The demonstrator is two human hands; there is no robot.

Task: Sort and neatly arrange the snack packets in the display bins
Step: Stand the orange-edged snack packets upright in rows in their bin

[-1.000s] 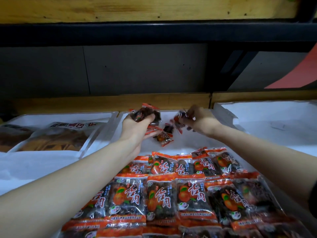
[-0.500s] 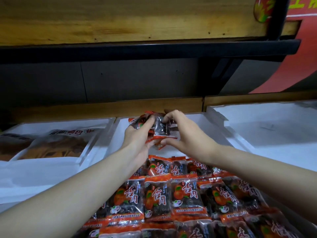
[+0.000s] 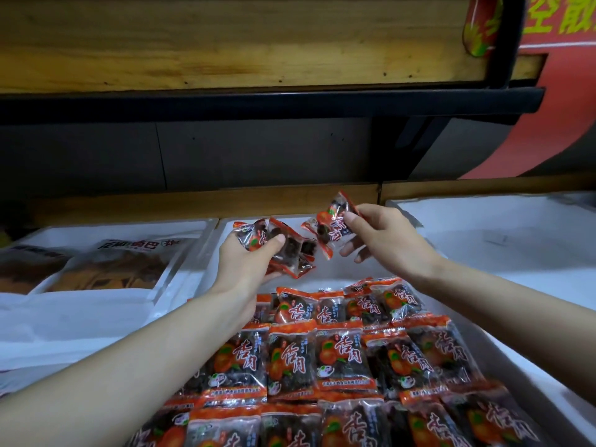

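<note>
The single packet [image 3: 333,225] pinched by the right hand [image 3: 387,243] should be laid label-up behind the centre-frame rows [image 3: 342,356], the bundle [image 3: 290,253] being gripped in the curled left hand [image 3: 242,269].

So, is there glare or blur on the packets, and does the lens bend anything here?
Head view: dim overall, the wall under the shelf in deep shadow; soft glare on the packet rows; the packet in the right hand and the bunch in the left hand look slightly smeared; the wide lens bows the shelf edge slightly.
</note>
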